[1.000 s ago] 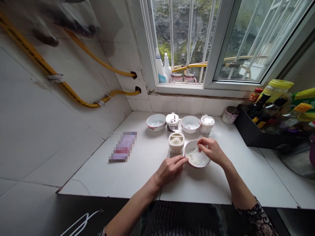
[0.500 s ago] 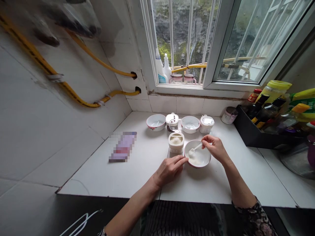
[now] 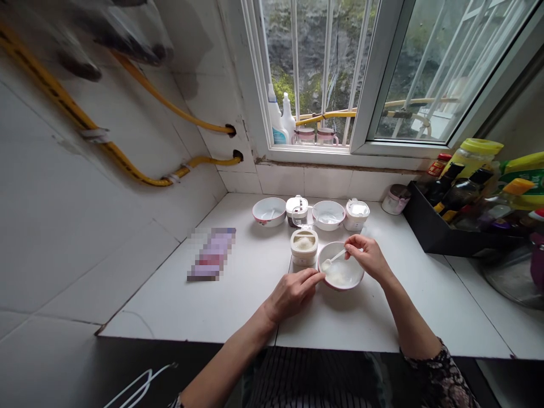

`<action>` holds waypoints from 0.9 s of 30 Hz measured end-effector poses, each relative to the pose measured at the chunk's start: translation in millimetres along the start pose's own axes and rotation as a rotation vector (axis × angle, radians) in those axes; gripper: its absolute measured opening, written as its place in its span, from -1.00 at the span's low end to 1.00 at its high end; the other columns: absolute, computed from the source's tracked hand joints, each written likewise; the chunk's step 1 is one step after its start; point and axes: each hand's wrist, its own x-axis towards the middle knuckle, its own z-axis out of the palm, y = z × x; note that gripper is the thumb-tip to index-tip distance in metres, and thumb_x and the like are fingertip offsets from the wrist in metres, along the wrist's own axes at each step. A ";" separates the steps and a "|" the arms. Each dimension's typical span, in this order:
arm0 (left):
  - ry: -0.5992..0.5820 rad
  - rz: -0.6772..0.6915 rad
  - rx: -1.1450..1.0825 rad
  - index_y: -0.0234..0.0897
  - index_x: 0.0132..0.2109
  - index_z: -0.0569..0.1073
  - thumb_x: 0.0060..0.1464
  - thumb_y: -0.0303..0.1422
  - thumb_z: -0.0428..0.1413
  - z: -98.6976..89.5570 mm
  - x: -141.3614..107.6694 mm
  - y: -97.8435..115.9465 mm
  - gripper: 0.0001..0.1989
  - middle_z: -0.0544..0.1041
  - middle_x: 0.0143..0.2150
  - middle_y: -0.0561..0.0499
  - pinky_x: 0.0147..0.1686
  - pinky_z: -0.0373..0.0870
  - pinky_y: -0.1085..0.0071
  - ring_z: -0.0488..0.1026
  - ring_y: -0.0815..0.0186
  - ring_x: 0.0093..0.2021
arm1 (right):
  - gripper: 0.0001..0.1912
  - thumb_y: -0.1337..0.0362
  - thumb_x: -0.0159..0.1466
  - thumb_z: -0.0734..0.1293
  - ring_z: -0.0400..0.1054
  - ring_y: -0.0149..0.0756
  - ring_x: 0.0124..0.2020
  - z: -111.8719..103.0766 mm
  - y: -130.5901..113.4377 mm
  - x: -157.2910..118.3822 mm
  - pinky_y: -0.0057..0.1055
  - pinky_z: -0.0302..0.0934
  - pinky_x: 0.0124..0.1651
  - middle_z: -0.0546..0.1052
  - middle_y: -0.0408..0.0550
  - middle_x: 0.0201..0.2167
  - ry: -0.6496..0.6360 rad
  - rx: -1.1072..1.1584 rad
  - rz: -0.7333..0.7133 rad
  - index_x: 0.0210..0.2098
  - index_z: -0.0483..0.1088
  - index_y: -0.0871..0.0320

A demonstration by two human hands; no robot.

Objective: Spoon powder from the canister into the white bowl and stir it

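Observation:
My right hand [image 3: 366, 255] pinches the handle of a small white spoon [image 3: 335, 258], whose tip is over the left inside of a white bowl [image 3: 354, 276]. White grains lie in the bottom of that bowl. Thumb and fingers of my left hand [image 3: 295, 290] close on the bowl's left rim. Just behind my left hand, a square-ish white jar [image 3: 304, 255] stands uncovered, with white grains inside. Two more bowls, one at the left [image 3: 269, 212] and one at the right [image 3: 328, 215], stand farther back.
Behind are a lidded jar with dark contents [image 3: 297, 211] and another lidded jar [image 3: 357, 214]. A black box [image 3: 454, 243] of bottles is at the right, beside a round jar [image 3: 396, 199]. A blurred purple item [image 3: 212, 255] lies at the left. The window [image 3: 357, 148] is beyond.
My right hand has shifted slightly left with the spoon, and the spoon's tip has moved toward the bowl's left rim. My left hand stays on the rim.

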 end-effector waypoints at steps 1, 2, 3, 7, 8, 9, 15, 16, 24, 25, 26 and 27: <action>-0.001 0.001 0.002 -0.35 0.08 0.38 0.21 -0.59 -0.13 0.0 -0.1 -0.1 -0.65 0.55 -0.14 -0.14 -0.31 0.54 0.46 0.55 0.30 -0.19 | -0.80 0.13 0.10 0.30 0.39 -0.29 -0.49 -0.5 1.1 0.7 -0.34 0.24 -0.29 0.51 -0.13 -0.64 0.003 0.040 0.021 -0.46 0.41 0.14; -0.002 0.002 0.004 -0.36 0.08 0.38 0.21 -0.59 -0.13 0.1 -0.2 -0.2 -0.64 0.55 -0.15 -0.15 -0.30 0.54 0.46 0.55 0.30 -0.19 | -0.79 0.11 0.08 0.31 0.39 -0.29 -0.51 -1.5 2.2 1.6 -0.34 0.24 -0.29 0.51 -0.13 -0.64 0.008 0.085 0.042 -0.46 0.41 0.14; -0.002 0.003 0.005 -0.36 0.08 0.38 0.21 -0.59 -0.13 0.2 -0.3 -0.4 -0.64 0.55 -0.15 -0.15 -0.30 0.54 0.46 0.55 0.30 -0.19 | -0.78 0.10 0.06 0.33 0.39 -0.29 -0.52 -2.9 3.2 2.5 -0.33 0.25 -0.29 0.51 -0.13 -0.65 0.013 0.129 0.064 -0.47 0.41 0.14; 0.015 0.005 0.007 -0.35 0.07 0.39 0.21 -0.58 -0.13 0.0 0.6 -0.2 -0.65 0.55 -0.15 -0.14 -0.30 0.54 0.47 0.55 0.31 -0.20 | -0.77 0.10 0.00 0.38 0.38 -0.30 -0.55 -10.3 5.8 6.7 -0.32 0.27 -0.32 0.50 -0.12 -0.67 0.027 0.247 0.118 -0.51 0.42 0.15; 0.017 0.006 0.008 -0.35 0.07 0.39 0.21 -0.58 -0.13 -0.2 1.1 0.1 -0.65 0.55 -0.16 -0.14 -0.30 0.54 0.47 0.54 0.31 -0.21 | -0.77 0.11 0.00 0.39 0.37 -0.30 -0.56 -11.6 5.7 7.7 -0.32 0.27 -0.32 0.50 -0.12 -0.68 0.035 0.265 0.121 -0.51 0.42 0.15; 0.020 0.008 0.010 -0.35 0.06 0.40 0.21 -0.58 -0.13 -0.5 1.7 0.4 -0.65 0.55 -0.16 -0.14 -0.31 0.54 0.47 0.54 0.31 -0.21 | -0.77 0.11 -0.01 0.40 0.36 -0.31 -0.57 -12.4 5.1 8.7 -0.31 0.27 -0.32 0.50 -0.13 -0.68 0.049 0.283 0.119 -0.52 0.42 0.15; 0.027 0.010 0.014 -0.36 0.03 0.41 0.20 -0.59 -0.13 -0.9 3.4 1.3 -0.66 0.55 -0.19 -0.12 -0.36 0.53 0.49 0.54 0.33 -0.25 | -0.80 0.12 0.12 0.37 0.42 -0.26 -0.50 1.3 -13.5 12.1 -0.28 0.30 -0.24 0.52 -0.13 -0.61 0.280 0.263 -0.046 -0.41 0.40 0.14; 0.023 0.006 0.013 -0.36 0.04 0.41 0.20 -0.59 -0.14 -0.7 3.2 1.2 -0.65 0.55 -0.19 -0.12 -0.35 0.54 0.49 0.54 0.33 -0.24 | -0.82 0.14 0.17 0.34 0.43 -0.26 -0.47 6.5 -18.2 11.7 -0.27 0.30 -0.22 0.53 -0.12 -0.57 0.304 0.217 -0.114 -0.38 0.40 0.13; 0.030 -0.005 0.018 -0.35 0.03 0.42 0.20 -0.58 -0.13 1.8 2.5 1.4 -0.66 0.55 -0.20 -0.11 -0.36 0.53 0.49 0.55 0.33 -0.27 | -0.85 0.39 0.30 0.21 0.38 -0.23 -0.38 39.9 -25.0 4.4 -0.16 0.24 -0.06 0.53 -0.08 -0.49 0.354 -0.335 -0.835 -0.33 0.39 0.08; 0.032 -0.003 0.019 -0.35 0.03 0.42 0.20 -0.57 -0.13 2.0 2.6 1.4 -0.67 0.55 -0.20 -0.11 -0.36 0.53 0.49 0.54 0.33 -0.27 | -0.84 0.41 0.30 0.21 0.38 -0.24 -0.40 40.7 -23.4 3.5 -0.15 0.23 -0.04 0.53 -0.09 -0.48 0.347 -0.354 -0.860 -0.32 0.39 0.08; 0.037 -0.003 0.021 -0.35 0.03 0.42 0.20 -0.58 -0.13 2.2 2.7 1.4 -0.67 0.55 -0.19 -0.11 -0.36 0.53 0.49 0.54 0.33 -0.27 | -0.84 0.41 0.30 0.21 0.38 -0.25 -0.40 41.1 -22.2 2.7 -0.14 0.22 -0.03 0.54 -0.09 -0.47 0.357 -0.355 -0.864 -0.32 0.39 0.08; 0.042 -0.002 0.022 -0.35 0.03 0.42 0.20 -0.58 -0.13 2.3 2.8 1.3 -0.67 0.55 -0.19 -0.11 -0.36 0.53 0.50 0.54 0.33 -0.27 | -0.85 0.41 0.30 0.22 0.38 -0.24 -0.39 41.1 -21.4 2.0 -0.13 0.22 -0.01 0.54 -0.09 -0.47 0.381 -0.338 -0.850 -0.32 0.39 0.08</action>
